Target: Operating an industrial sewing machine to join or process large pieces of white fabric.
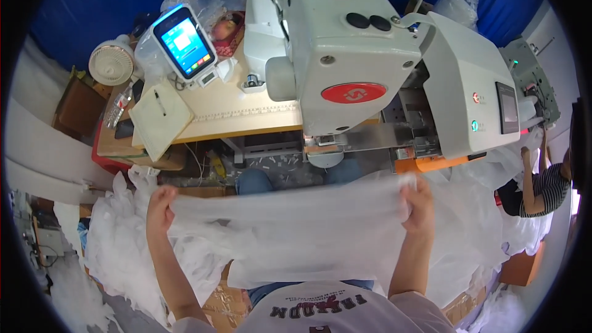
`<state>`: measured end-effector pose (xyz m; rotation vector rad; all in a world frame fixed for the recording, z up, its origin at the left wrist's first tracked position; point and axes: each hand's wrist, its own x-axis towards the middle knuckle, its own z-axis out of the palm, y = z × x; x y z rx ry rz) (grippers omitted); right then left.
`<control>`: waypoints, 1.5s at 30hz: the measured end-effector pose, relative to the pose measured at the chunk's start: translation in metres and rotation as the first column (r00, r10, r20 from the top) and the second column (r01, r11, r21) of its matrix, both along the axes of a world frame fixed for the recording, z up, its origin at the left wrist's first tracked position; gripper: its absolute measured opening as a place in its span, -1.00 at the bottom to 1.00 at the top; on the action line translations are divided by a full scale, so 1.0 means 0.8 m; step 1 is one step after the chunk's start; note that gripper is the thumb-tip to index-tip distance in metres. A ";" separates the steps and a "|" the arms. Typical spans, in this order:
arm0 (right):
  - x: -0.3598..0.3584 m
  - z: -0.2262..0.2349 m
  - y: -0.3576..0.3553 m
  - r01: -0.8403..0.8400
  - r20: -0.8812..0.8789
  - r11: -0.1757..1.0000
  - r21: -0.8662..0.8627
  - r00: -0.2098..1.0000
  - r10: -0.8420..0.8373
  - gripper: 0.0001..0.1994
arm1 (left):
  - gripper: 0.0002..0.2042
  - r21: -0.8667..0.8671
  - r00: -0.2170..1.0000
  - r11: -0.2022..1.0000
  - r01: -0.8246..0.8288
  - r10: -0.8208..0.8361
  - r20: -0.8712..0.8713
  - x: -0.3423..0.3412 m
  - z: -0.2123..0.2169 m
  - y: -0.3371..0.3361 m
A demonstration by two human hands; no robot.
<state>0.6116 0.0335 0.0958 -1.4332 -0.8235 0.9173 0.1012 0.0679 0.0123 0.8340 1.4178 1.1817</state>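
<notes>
A sheer white fabric piece (308, 225) stretches across my lap, its upper edge pulled nearly straight between both hands. My left hand (161, 208) is closed on one end of that edge. At the other end, my right hand (418, 203) grips a bunched corner of the same fabric. Beyond the cloth stands a large white sewing machine (351, 55); its needle area and metal plate (382, 137) sit above the fabric's edge, apart from it. Loose white fabric also heaps up on my left (123, 234) and on my right.
A wooden table (234, 114) carries a lit touchscreen (184, 43), an open notebook (161, 118) with a pen, and a red basket (229, 34) of fruit. A small white fan (111, 63) stands at far left. Another person (542, 191) works at a machine on the right.
</notes>
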 end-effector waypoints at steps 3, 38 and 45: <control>-0.008 -0.007 0.030 0.145 0.058 0.987 0.067 0.987 -0.149 -0.81 | -0.87 -0.175 0.979 0.984 -0.020 0.055 0.196 0.030 0.035 0.018; -0.018 -0.028 0.071 -0.282 0.842 0.924 0.257 0.535 -0.071 -0.68 | -0.90 -0.395 0.672 0.748 0.533 -0.658 -0.339 -0.052 0.088 -0.103; -0.012 -0.042 0.097 -0.360 0.629 0.787 -0.502 0.473 0.617 -0.58 | -0.85 -0.043 0.794 0.995 0.087 -0.095 -0.600 -0.057 0.053 -0.107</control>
